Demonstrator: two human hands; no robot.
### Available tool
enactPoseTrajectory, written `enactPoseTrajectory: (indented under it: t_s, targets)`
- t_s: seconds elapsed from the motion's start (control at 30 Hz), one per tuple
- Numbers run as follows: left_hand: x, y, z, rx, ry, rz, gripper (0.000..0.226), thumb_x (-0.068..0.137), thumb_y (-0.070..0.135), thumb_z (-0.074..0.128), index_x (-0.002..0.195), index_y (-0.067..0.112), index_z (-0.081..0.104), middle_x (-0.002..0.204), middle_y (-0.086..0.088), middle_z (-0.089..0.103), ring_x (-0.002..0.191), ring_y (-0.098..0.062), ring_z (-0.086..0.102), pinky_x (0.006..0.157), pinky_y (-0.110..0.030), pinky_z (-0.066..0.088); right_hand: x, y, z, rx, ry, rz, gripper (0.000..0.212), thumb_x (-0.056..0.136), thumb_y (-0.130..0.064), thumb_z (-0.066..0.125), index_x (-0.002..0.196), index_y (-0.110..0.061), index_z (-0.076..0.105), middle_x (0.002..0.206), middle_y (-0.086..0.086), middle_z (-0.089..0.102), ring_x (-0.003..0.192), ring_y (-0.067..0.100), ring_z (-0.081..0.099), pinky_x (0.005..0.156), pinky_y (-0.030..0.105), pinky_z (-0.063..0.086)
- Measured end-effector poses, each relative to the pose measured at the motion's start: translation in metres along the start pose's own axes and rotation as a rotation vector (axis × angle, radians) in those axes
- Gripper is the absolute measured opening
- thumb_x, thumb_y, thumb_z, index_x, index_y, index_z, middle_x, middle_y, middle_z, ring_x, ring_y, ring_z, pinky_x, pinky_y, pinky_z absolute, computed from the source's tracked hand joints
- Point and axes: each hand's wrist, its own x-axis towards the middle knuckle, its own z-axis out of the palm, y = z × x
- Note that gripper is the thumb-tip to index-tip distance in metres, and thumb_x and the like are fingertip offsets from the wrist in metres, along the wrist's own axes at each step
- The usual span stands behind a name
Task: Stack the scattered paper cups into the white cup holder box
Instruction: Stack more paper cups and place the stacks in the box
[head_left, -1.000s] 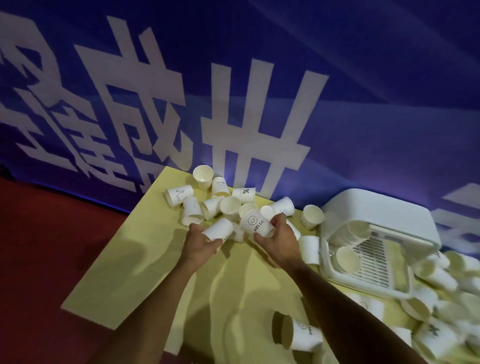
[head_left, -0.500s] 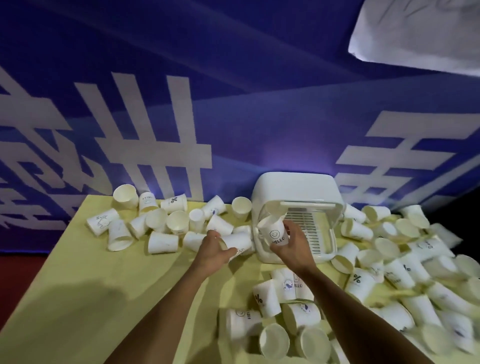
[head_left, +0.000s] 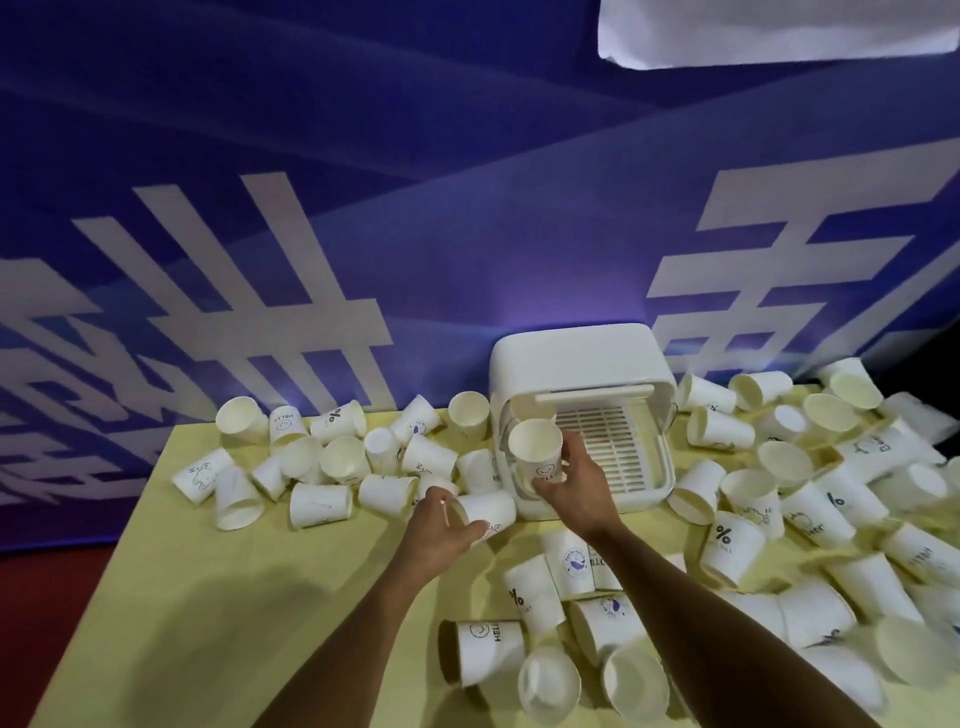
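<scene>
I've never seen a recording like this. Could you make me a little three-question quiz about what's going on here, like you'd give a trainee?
1. True or false: the left hand grips a sideways cup while the right hand grips a smile-printed cup.
2. Where does the white cup holder box stand? A. on the floor. B. at the far edge of the table, by the blue banner. C. at the table's near edge.
3. Fill in: the hand holding its cup at the box's open front is the ____ hand.

Key: 1 true; 2 B; 3 right.
</scene>
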Motion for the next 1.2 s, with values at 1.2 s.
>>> enactPoseTrajectory:
  t_s: [1.2]
  targets:
    - [-0.015,0.047,0.013,-0.060,-0.051,0.069,0.053,0.082,0.041,0.074,0.127,0.026,0.051,0.114,0.004,0.060,0.102,-0.013,0.059,0.074,-0.022,0.043,-0.039,0.002,0.004,-0.501,-0.112,-0.474,0.067,0.078,-0.041,0.072,0.139,-0.022,0.052,0.133,-0.004,0.059,0.121,0.018,0.053,0.099,0.027,0.042]
